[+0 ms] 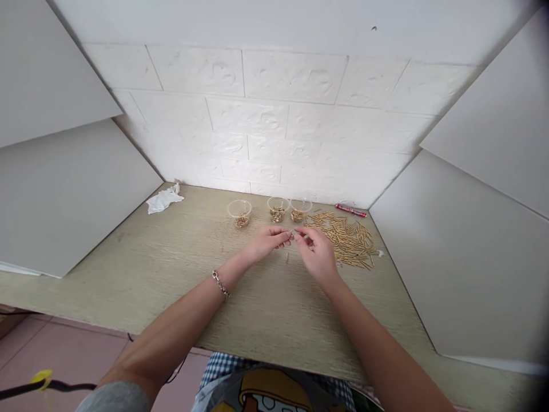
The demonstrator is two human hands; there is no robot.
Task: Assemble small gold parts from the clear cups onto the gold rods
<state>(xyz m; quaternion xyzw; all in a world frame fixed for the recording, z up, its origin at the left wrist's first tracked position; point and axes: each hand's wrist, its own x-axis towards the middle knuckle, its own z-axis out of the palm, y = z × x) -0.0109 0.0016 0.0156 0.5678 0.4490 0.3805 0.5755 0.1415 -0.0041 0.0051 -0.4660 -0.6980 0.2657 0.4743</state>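
Observation:
Above the middle of the table, my left hand point(266, 242) and my right hand point(316, 250) meet at the fingertips, both pinched closed. A small, shiny metal piece point(292, 234) shows between them, too small to tell its exact kind. Just below the fingers, one short gold-coloured pin point(287, 258) lies on the table. To the right of my right hand spreads a loose pile of thin gold-coloured metal pins point(348, 239). Beyond the hands stand a left clear plastic cup point(239, 201), a middle cup point(278, 198) and a right cup point(309, 207), each holding small gold-coloured pieces.
A red marker-like tube point(350, 210) lies by the back wall point(266, 120). Crumpled white tissue point(164, 198) rests at the back left of the wooden table point(171, 274). Pale panels enclose both sides, the left panel point(77, 194) and the right panel point(454, 246).

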